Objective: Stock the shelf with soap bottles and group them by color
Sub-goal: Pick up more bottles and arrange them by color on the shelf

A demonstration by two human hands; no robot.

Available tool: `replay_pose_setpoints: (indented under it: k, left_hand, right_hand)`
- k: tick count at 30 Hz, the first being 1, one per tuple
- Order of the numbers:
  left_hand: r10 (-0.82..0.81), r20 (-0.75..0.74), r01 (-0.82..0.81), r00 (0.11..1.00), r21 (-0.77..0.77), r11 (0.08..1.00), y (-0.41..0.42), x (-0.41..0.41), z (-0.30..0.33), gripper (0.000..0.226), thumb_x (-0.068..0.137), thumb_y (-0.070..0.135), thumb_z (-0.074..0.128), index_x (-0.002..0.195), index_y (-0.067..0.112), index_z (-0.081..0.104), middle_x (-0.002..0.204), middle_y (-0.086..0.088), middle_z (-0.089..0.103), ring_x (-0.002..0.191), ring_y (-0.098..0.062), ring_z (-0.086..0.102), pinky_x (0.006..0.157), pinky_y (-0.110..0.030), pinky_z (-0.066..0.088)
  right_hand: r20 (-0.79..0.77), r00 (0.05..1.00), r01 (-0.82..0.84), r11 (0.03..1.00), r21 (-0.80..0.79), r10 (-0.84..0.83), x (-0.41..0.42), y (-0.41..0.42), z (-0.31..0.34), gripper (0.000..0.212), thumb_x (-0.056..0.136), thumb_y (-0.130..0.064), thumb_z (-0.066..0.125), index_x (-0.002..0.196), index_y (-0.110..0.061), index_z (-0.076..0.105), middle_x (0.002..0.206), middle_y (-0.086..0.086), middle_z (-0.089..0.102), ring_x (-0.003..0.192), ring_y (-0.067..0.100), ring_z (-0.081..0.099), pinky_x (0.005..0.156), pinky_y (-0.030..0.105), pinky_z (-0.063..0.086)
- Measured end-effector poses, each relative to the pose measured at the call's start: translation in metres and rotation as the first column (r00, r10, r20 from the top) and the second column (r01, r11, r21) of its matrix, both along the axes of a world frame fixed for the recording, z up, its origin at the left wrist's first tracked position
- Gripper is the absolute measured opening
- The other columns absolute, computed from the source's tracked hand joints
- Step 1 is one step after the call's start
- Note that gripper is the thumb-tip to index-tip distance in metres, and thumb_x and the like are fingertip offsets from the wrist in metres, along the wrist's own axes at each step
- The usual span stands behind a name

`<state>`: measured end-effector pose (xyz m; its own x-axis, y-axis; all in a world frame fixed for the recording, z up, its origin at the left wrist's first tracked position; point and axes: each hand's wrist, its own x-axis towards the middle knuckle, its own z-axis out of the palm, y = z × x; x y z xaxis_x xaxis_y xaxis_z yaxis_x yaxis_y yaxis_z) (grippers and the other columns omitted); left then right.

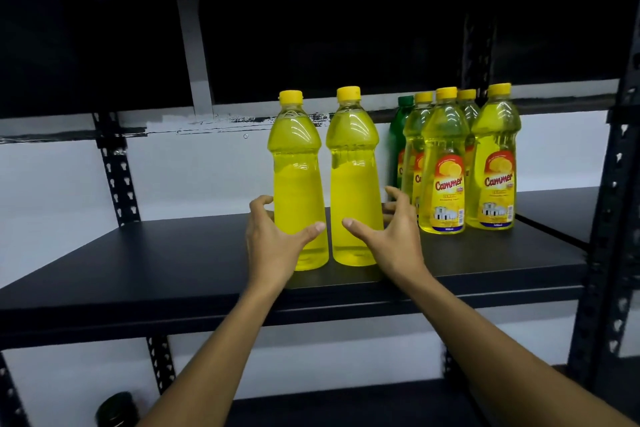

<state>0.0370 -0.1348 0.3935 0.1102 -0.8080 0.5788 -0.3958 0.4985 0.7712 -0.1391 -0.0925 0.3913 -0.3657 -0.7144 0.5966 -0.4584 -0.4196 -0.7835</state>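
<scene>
The black shelf [173, 263] was flat and matte, held by dark metal posts [117, 170] with rows of holes. Behind it stood a white wall [194, 177], and above that wall a black painted band [311, 45] with a rough edge.

Near the middle of the shelf stood two yellow bottles, upright, side by side and almost touching, their labels not visible. The left hand [273, 246] was at the left bottle [298, 184], the thumb on its front and the fingers curved behind its 9 o'clock side; this grip was wide, and I cannot tell whether it really held the bottle. The right hand [391, 236] was the same at the right bottle [353, 180], the thumb in front, the fingers spread at its 3 o'clock side.

At 3 o'clock from this pair, well apart, stood a group of yellow bottles [446, 163] with red labels, and a green bottle [398, 142] behind them.

On the lower shelf at 7 o'clock a dark round object [116, 409] was partly visible.
</scene>
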Motion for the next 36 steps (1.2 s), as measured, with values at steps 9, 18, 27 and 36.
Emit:
replay_pose_setpoints:
  k: [9,18,27,36]
  left_hand:
    - [0.042,0.051,-0.042,0.998,0.002,0.999,0.000,-0.001,0.000,0.083,0.064,0.040,0.088,0.121,0.016,0.033,0.128,-0.010,0.048,0.113,-0.027,0.048,0.080,-0.034,0.044]
    - [-0.282,-0.048,0.286,0.958,0.194,0.939,-0.021,0.026,0.003,0.052,0.083,0.020,0.075,0.126,0.027,0.047,0.135,0.002,0.051,0.123,-0.022,0.052,0.101,-0.045,0.047]
    - [-0.119,-0.062,0.125,0.991,0.107,0.986,-0.012,0.016,0.000,0.044,0.084,0.007,0.068,0.125,0.019,0.058,0.105,0.004,0.064,0.095,-0.012,0.062,0.084,-0.029,0.052]
    - [-0.121,0.200,0.100,0.972,0.113,0.989,-0.027,-0.007,0.012,0.070,0.066,0.052,0.083,0.125,0.023,0.059,0.115,0.000,0.066,0.104,-0.020,0.062,0.086,-0.037,0.055]
  right_hand:
    - [-0.065,0.997,0.040,0.997,0.063,-0.035,0.001,-0.002,0.005,0.097,0.062,-0.031,0.090,0.137,-0.024,0.030,0.131,0.005,0.043,0.117,0.020,0.046,0.092,0.035,0.046]
    - [0.305,0.858,-0.464,0.878,0.118,0.412,-0.030,-0.004,0.004,0.053,0.087,0.011,0.058,0.125,-0.024,0.047,0.125,0.005,0.062,0.110,0.016,0.062,0.087,0.032,0.053]
    - [0.056,0.998,-0.005,0.999,-0.036,0.007,-0.012,-0.012,-0.002,0.043,0.089,-0.018,0.066,0.130,-0.016,0.055,0.112,0.003,0.059,0.104,0.015,0.056,0.085,0.026,0.051]
    - [-0.150,0.986,-0.052,0.987,0.150,0.075,-0.007,-0.020,0.008,0.102,0.068,-0.060,0.075,0.149,-0.018,0.031,0.147,0.006,0.046,0.136,0.023,0.042,0.104,0.037,0.042]
